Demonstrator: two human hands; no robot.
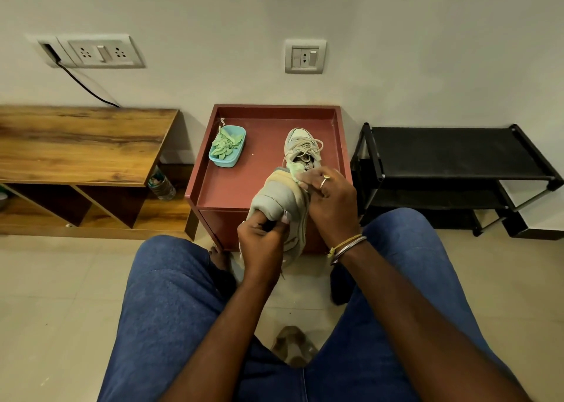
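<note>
Squarely at the middle of the view, a pale grey sneaker is held in the air over the near edge of the red side table, tilted so that its length runs from about 7 o'clock to 1 o'clock. The left hand grasps the shoe's near end at 7 o'clock, with fingers and thumb curled tightly around it. The right hand, with a ring on one finger and bangles at the wrist, lies along the shoe's 3 o'clock side. Its fingertips pinch a small light-green cloth against the shoe's far end, at about 1 o'clock. Just beyond the cloth, at 12 o'clock from the held shoe, a second sneaker stands on the tabletop with its laces loose and its toe toward the wall. Near the table's 10 o'clock corner sits a blue tub filled with more pale green pieces, well apart from both shoes. A wooden bench stands at 9 o'clock of the table, with a plastic bottle in the gap between them. A black rack stands at 3 o'clock. On the wall, a socket plate with a black cable hangs at 11 o'clock and a smaller switch plate at 12 o'clock. Knees in blue jeans fill the view at 6 o'clock
</note>
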